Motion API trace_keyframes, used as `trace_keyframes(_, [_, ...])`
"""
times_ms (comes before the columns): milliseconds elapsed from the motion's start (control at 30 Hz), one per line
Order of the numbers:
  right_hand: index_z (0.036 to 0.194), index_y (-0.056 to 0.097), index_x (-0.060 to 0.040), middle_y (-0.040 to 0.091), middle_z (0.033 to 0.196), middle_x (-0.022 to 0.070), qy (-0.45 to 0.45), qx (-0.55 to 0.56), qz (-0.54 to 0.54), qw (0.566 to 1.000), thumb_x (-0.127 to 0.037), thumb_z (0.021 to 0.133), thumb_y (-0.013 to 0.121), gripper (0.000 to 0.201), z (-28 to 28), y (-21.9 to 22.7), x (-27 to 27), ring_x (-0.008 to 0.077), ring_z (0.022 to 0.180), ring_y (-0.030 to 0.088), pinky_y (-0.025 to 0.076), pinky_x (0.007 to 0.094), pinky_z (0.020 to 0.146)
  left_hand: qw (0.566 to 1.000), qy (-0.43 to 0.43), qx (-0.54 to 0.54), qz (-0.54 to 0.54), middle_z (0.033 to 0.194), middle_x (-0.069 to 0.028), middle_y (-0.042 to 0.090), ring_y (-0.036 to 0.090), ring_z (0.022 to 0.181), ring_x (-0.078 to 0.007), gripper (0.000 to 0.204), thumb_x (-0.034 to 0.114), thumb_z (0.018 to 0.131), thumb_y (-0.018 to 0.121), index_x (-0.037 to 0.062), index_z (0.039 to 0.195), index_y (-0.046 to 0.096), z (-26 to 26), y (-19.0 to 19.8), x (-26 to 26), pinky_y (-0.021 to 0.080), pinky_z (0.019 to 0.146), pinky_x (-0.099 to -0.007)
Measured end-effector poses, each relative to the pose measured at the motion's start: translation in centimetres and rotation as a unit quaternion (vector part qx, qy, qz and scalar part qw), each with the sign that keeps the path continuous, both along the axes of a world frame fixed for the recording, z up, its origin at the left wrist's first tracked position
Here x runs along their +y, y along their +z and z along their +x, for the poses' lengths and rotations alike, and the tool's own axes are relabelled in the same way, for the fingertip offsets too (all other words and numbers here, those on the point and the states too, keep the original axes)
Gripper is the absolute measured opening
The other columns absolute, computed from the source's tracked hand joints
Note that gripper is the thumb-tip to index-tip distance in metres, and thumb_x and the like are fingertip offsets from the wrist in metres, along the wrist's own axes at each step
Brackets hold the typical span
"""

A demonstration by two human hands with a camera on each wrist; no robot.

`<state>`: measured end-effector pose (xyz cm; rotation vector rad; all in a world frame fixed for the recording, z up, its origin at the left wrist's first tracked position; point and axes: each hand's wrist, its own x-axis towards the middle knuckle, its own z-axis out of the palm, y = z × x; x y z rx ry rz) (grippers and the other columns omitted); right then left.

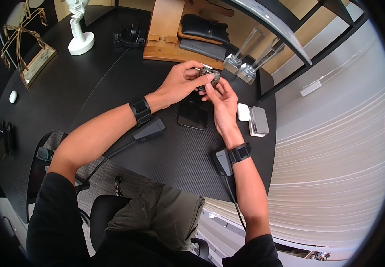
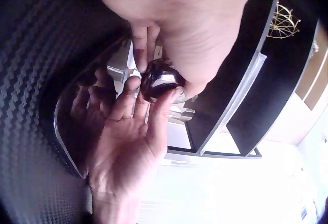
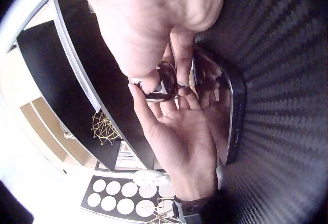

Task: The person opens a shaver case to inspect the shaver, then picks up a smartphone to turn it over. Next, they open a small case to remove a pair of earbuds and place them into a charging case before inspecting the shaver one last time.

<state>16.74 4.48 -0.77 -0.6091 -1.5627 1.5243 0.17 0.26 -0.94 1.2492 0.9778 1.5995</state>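
Observation:
Both hands hold a small, glossy, dark rounded object (image 1: 211, 76) between them, above the far part of the black desk. My left hand (image 1: 181, 84) grips it from the left, thumb across its top. From the right, my right hand (image 1: 222, 100) pinches it with thumb and fingers. In the left wrist view, the object (image 2: 163, 80) has a shiny, reflective surface; fingers cover much of it, and I cannot tell its kind. Below the hands a dark-screened phone (image 1: 193, 115) lies face up, also visible beside the fingers in the right wrist view as a reflective slab (image 3: 218, 116).
Right of the hands lie a small white case (image 1: 243, 112) and a grey flat box (image 1: 258, 120). Behind stand a wooden stand (image 1: 163, 38), a black pouch (image 1: 205, 27) and clear crystal blocks (image 1: 248, 71). A white figurine (image 1: 81, 42) and a gold-framed ornament (image 1: 32, 62) stand at left.

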Motion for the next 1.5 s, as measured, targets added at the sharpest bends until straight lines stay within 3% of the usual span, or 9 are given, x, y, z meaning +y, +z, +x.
trace_keyframes(367, [0.123, 0.06, 0.0021, 0.068, 0.102, 0.0049, 0.009, 0.005, 0.011, 1.0, -0.012, 0.098, 0.069, 0.03, 0.05, -0.25, 0.32, 0.0093, 0.081, 0.064, 0.051, 0.0233, 0.068, 0.999, -0.001, 0.037, 0.0, 0.104, -0.0036, 0.071, 0.065, 0.09, -0.0068, 0.032, 0.021, 0.096, 0.073, -0.0003, 0.12, 0.066, -0.05, 0.16, -0.12, 0.051, 0.076, -0.0233])
trace_keyframes(467, [0.123, 0.06, 0.0021, 0.067, 0.1, 0.0037, 0.004, 0.004, 0.013, 1.0, -0.013, 0.098, 0.069, 0.03, -0.01, -0.07, 0.06, 0.0083, 0.078, 0.062, 0.05, 0.0229, 0.067, 0.997, 0.038, 0.069, 0.025, 0.103, -0.0016, 0.071, 0.063, 0.091, -0.0063, 0.032, 0.026, 0.097, 0.071, 0.0017, 0.118, 0.067, 0.13, 0.48, -0.15, 0.049, 0.076, -0.0231])
trace_keyframes(533, [0.123, 0.061, 0.0016, 0.067, 0.1, 0.0034, 0.005, -0.012, 0.016, 1.0, -0.012, 0.099, 0.067, 0.028, 0.13, -0.16, 0.08, 0.0087, 0.079, 0.061, 0.049, 0.0228, 0.068, 0.997, 0.068, -0.014, -0.026, 0.102, -0.0006, 0.071, 0.061, 0.092, -0.0064, 0.032, 0.031, 0.099, 0.069, 0.0042, 0.115, 0.068, -0.05, 0.76, -0.3, 0.046, 0.076, -0.0228])
trace_keyframes(867, [0.123, 0.06, 0.0006, 0.066, 0.098, 0.0018, 0.008, -0.014, 0.017, 1.0, -0.011, 0.101, 0.063, 0.025, 0.29, -0.24, 0.07, 0.0084, 0.079, 0.06, 0.048, 0.0221, 0.069, 0.994, 0.098, -0.024, -0.04, 0.098, -0.0015, 0.07, 0.061, 0.09, -0.0085, 0.039, 0.043, 0.1, 0.064, 0.0062, 0.112, 0.069, -0.35, 0.83, -0.2, 0.046, 0.076, -0.0246])
trace_keyframes(1200, [0.124, 0.061, 0.0003, 0.067, 0.098, 0.0015, 0.001, -0.007, 0.008, 1.0, -0.013, 0.1, 0.066, 0.027, 0.16, -0.04, -0.02, 0.0082, 0.078, 0.06, 0.047, 0.0219, 0.068, 0.994, 0.094, -0.012, -0.046, 0.097, -0.0018, 0.071, 0.06, 0.089, -0.0086, 0.04, 0.043, 0.1, 0.064, 0.0062, 0.114, 0.07, -0.16, 0.9, -0.3, 0.045, 0.075, -0.0245])
trace_keyframes(1500, [0.124, 0.061, 0.0011, 0.067, 0.1, 0.0018, 0.008, -0.009, 0.0, 1.0, -0.013, 0.099, 0.068, 0.03, 0.28, -0.01, -0.03, 0.0079, 0.078, 0.06, 0.047, 0.0218, 0.069, 0.998, 0.055, 0.03, 0.003, 0.1, 0.0015, 0.072, 0.058, 0.084, -0.003, 0.034, 0.035, 0.1, 0.066, 0.005, 0.117, 0.071, 0.24, 0.58, -0.26, 0.043, 0.071, -0.021])
